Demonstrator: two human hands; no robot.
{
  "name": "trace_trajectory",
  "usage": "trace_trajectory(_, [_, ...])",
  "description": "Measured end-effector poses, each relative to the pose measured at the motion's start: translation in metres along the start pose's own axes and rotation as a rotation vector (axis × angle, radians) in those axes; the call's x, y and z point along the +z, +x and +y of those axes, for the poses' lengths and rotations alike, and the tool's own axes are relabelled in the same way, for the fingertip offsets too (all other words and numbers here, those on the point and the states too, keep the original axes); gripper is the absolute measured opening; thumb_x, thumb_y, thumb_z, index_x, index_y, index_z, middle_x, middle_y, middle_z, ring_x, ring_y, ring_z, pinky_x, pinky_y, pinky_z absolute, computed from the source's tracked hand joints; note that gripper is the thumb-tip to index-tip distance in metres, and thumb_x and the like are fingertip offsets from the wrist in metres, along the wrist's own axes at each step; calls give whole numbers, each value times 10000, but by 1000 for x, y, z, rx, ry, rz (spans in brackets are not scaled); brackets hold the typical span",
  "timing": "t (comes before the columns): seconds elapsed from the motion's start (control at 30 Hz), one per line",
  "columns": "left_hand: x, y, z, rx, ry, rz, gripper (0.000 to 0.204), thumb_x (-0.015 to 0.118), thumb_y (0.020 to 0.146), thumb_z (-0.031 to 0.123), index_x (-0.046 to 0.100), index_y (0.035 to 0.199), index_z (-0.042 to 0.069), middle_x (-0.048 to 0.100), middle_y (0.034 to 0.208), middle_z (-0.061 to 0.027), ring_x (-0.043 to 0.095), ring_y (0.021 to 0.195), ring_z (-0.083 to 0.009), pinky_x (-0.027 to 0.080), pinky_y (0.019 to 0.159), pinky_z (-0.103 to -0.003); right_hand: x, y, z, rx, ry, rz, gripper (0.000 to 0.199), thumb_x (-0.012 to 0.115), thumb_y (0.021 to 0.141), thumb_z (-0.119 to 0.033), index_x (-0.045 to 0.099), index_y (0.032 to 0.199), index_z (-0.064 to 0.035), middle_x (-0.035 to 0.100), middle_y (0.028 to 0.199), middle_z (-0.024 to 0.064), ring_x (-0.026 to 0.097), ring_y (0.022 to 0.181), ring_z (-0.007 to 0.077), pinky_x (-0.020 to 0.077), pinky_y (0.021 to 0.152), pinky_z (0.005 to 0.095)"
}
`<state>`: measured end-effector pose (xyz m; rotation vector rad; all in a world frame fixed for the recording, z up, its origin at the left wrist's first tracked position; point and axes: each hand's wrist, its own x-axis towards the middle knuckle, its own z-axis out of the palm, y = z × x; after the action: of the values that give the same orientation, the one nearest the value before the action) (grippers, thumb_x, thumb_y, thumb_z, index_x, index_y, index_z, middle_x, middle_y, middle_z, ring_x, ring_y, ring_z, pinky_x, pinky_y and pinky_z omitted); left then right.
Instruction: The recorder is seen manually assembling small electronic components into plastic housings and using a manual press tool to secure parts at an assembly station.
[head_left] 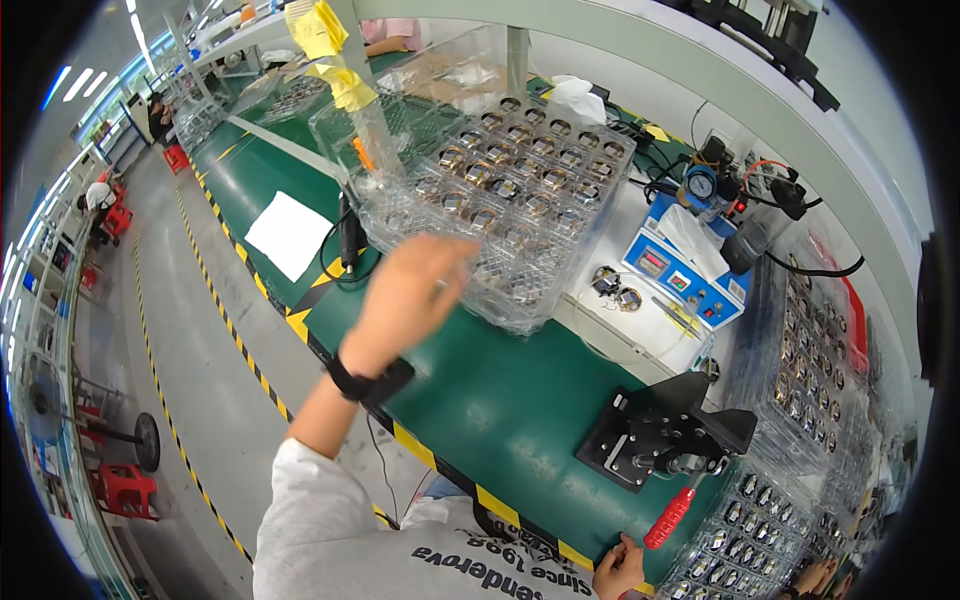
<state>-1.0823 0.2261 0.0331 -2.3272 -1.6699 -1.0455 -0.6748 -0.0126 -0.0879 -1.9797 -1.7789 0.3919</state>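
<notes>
My left hand (415, 290), with a dark band at the wrist, hovers at the near left corner of a clear plastic tray (515, 318). Its fingers point toward the tray's pockets and are smeared by motion, so their grip does not show. Small round metal-and-black parts (503, 187) fill many of the pockets. At the table's near edge, my right hand (620, 570) is closed with its fingertips together; whatever it may hold is hidden. Just beyond it is the red handle (669, 518) of a black clamp fixture (640, 440).
A blue control box (685, 275) with a pressure gauge (700, 182) stands at the right, beside two loose round parts (628, 299) and tweezers (676, 316). More filled trays (745, 535) lie far right. A black electric screwdriver (349, 235) and white paper (291, 236) lie left. A shelf beam (640, 30) crosses above.
</notes>
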Motion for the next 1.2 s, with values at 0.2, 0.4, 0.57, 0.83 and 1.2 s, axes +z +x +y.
trace_trajectory(0.2, [-10, 102, -126, -134, 246, -185, 256, 579, 787, 117, 650, 1031, 87, 639, 997, -171, 592, 957, -348, 478, 821, -426, 8, -7, 9, 5, -57, 59, 203, 587, 830, -117, 632, 1014, -43, 612, 847, 206, 602, 735, 358, 491, 637, 399])
trace_trajectory(0.4, [42, 164, -157, -240, 311, -426, 308, 659, 728, 151, 655, 1035, 127, 664, 966, -127, 614, 928, -339, 497, 796, -430, 8, -8, 9, 91, -164, 35, 254, 622, 812, -177, 628, 1035, -55, 612, 884, 205, 607, 724, 356, 495, 624, 391])
trace_trajectory(0.57, [54, 191, -173, -279, 468, -729, 369, 728, 663, 146, 659, 1025, 144, 669, 979, -91, 621, 934, -321, 512, 772, -429, 39, -19, 39, -34, -44, 220, 391, 650, 760, -121, 589, 1143, -78, 582, 835, 174, 577, 713, 322, 469, 630, 407])
trace_trajectory(0.83, [66, 180, -193, -153, 553, -582, 455, 780, 571, 98, 654, 1008, 112, 658, 939, -116, 615, 917, -326, 506, 754, -419, 39, -23, 49, -46, 40, 148, 376, 621, 770, -90, 589, 1144, -67, 571, 799, 158, 563, 679, 320, 460, 596, 390])
trace_trajectory(1.2, [39, 198, -158, -89, 533, -555, 409, 772, 566, 56, 669, 955, 124, 646, 930, -141, 622, 895, -335, 519, 746, -406, 33, -17, 45, -46, 52, 117, 326, 598, 823, -129, 591, 1143, -67, 589, 828, 164, 575, 704, 325, 465, 612, 396])
